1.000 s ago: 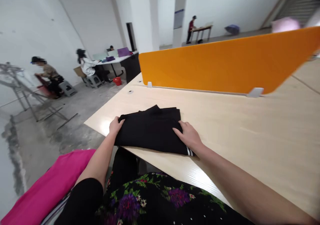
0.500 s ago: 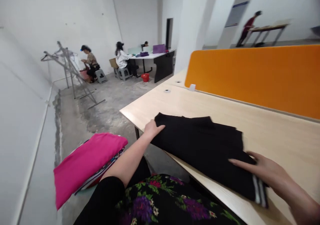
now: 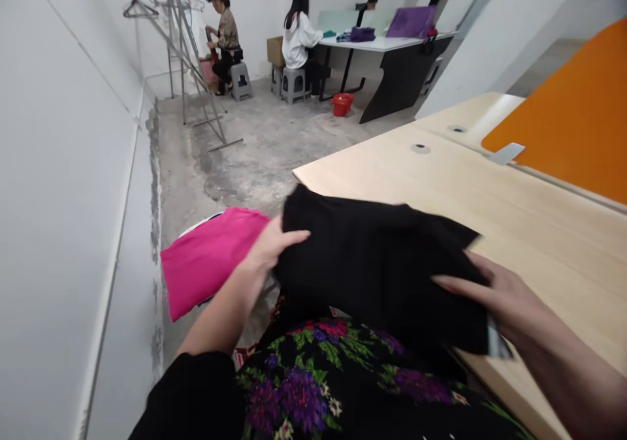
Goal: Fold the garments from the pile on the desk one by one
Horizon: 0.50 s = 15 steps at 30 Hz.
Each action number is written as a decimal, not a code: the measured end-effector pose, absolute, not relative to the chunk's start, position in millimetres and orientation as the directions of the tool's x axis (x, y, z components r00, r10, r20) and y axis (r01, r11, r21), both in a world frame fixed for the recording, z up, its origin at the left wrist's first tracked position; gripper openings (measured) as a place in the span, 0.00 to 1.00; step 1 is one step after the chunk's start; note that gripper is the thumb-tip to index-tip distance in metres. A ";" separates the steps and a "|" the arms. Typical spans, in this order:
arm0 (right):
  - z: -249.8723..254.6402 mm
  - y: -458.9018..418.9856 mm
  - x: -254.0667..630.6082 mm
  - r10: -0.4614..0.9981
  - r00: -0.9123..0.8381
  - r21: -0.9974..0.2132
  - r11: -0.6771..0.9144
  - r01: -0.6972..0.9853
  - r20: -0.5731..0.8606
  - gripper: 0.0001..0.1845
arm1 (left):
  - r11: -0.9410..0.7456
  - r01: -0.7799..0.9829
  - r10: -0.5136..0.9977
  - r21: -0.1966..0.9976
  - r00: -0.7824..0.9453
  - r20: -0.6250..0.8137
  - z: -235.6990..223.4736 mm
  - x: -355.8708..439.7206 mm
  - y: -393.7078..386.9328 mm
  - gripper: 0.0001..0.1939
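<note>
A folded black garment (image 3: 367, 257) with white stripes at its right end spans between my two hands, held above my lap and over the table's near edge. My left hand (image 3: 272, 244) grips its left end, thumb on top and fingers hidden underneath. At the other end my right hand (image 3: 494, 290) clasps the cloth the same way, its thumb lying across the upper face. Beyond my left forearm, a folded bright pink cloth (image 3: 215, 254) tops a low stack. What kind of garment the black one is I cannot tell.
The pale wooden table (image 3: 392, 172) extends to the right, with an orange divider panel (image 3: 578, 120) along it. A grey metal rack (image 3: 196, 68) with hangers stands by the left wall. People sit on stools farther back, near a red bucket (image 3: 342, 104) and a white-topped desk (image 3: 382, 43).
Both hands have lifted the black garment off the tabletop and drawn it left toward my lap. My view has turned left and downward.
</note>
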State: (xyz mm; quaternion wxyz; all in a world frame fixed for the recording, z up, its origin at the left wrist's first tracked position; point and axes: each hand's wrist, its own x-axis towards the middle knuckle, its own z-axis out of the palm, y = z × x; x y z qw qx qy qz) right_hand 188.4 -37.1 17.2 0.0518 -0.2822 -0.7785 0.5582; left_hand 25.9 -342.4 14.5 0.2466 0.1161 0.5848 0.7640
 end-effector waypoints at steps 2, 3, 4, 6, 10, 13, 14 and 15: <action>26.7 -70.7 136.6 0.350 -0.920 -0.950 0.186 0.250 -0.174 0.24 | -0.142 -0.143 0.320 0.980 -0.943 -0.091 31.3 20.6 -394.6 0.30; 26.6 -86.5 111.6 0.300 -0.943 -0.969 0.151 0.194 -0.142 0.25 | -0.110 -0.103 0.212 0.989 -0.974 -0.078 37.7 19.7 -420.1 0.31; 23.6 -102.0 87.4 0.231 -0.966 -0.980 0.127 0.150 -0.118 0.26 | -0.083 -0.070 0.106 0.994 -0.992 -0.061 41.8 20.4 -444.6 0.32; 10.8 -134.1 42.1 0.099 -0.992 -0.992 0.098 0.082 -0.072 0.25 | -0.027 -0.047 -0.079 0.999 -0.996 -0.049 41.5 25.8 -489.7 0.33; -33.4 -199.4 -31.2 -0.172 -0.985 -0.979 0.192 -0.061 0.028 0.23 | 0.092 -0.121 -0.367 0.988 -0.927 -0.079 2.8 43.3 -560.5 0.33; -71.0 -229.4 -64.2 -0.226 -0.971 -0.905 0.425 -0.025 -0.079 0.28 | 0.195 -0.365 -0.452 0.911 -0.857 -0.246 -44.4 50.8 -593.5 0.33; -82.0 -232.6 -70.5 -0.206 -0.966 -0.895 0.442 0.050 -0.156 0.33 | 0.237 -0.410 -0.445 0.881 -0.852 -0.277 -58.8 51.5 -599.8 0.33; -91.7 -232.5 -74.5 -0.198 -0.949 -0.902 0.404 0.150 -0.247 0.38 | 0.260 -0.433 -0.436 0.863 -0.850 -0.296 -71.2 51.5 -603.8 0.33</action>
